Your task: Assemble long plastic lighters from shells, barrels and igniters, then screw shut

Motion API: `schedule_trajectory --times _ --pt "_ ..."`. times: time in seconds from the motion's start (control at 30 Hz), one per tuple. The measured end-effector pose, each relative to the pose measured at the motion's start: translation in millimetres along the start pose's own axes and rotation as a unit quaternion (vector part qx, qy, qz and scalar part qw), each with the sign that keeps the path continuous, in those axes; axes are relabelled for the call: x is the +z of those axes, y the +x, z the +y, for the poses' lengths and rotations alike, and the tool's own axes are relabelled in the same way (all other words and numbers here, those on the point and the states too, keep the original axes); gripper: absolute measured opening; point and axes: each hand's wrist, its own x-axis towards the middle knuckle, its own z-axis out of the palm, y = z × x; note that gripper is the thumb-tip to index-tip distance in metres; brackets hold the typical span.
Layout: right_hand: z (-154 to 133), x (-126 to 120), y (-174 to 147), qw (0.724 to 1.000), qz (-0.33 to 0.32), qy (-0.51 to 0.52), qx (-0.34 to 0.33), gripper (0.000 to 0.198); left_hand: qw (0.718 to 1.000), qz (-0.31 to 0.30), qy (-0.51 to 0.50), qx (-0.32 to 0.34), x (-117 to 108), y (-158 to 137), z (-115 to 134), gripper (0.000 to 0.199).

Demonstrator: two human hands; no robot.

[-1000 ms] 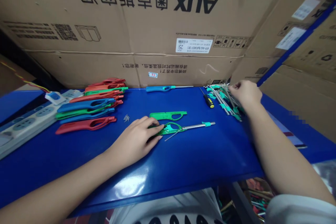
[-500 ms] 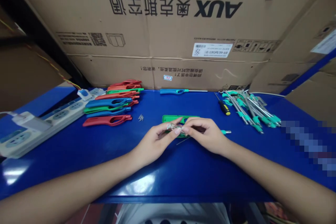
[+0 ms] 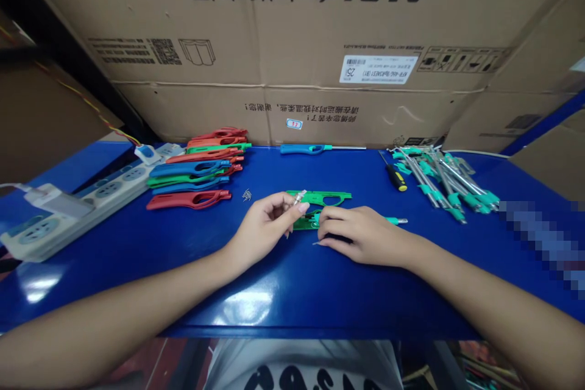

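Observation:
My left hand (image 3: 267,222) is closed, pinching a small clear part with a metal end (image 3: 299,197) between thumb and forefinger. Just beneath it lies a green lighter shell half (image 3: 336,198) with a trigger opening. Nearer to me is a second green half (image 3: 302,224), partly covered by my right hand (image 3: 354,233); a metal tube with a teal collar (image 3: 397,220) sticks out on its right. The fingers of my right hand curl down over this half. The tip of a thin metal rod (image 3: 316,243) shows at its thumb; what those fingers grip is hidden.
Red, blue and green lighter shells (image 3: 189,198) are stacked at left beside a white power strip (image 3: 94,198). Small screws (image 3: 247,195) lie near them. Behind are a blue lighter (image 3: 301,149), a screwdriver (image 3: 395,177), and metal tubes with teal parts (image 3: 439,186).
My hands have moved apart; earlier both fingered the small clear part, now only my left holds it. My right hand has come down over the nearer green half and the thin rod.

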Motion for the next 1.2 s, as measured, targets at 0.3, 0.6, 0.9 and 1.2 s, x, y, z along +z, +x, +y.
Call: schedule_trajectory --times 0.3,0.6,0.9,1.2 --pt "10.0 5.3 6.1 0.943 0.087 0.293 0.13 0.022 0.997 -0.03 0.071 0.025 -0.6 -1.2 -3.7 0.034" --pt "17.0 2.0 10.9 0.914 0.092 0.384 0.096 0.029 0.974 -0.079 0.202 0.063 -2.5 -10.4 1.0 0.026" --pt "17.7 4.4 10.9 0.919 0.103 0.371 0.079 0.025 0.956 -0.099 0.244 0.126 -0.9 -7.5 1.1 0.015" --pt "19.9 8.1 8.2 0.884 0.116 0.431 0.138 0.028 0.953 -0.087 0.253 0.14 -2.0 -6.6 -1.2 0.015"
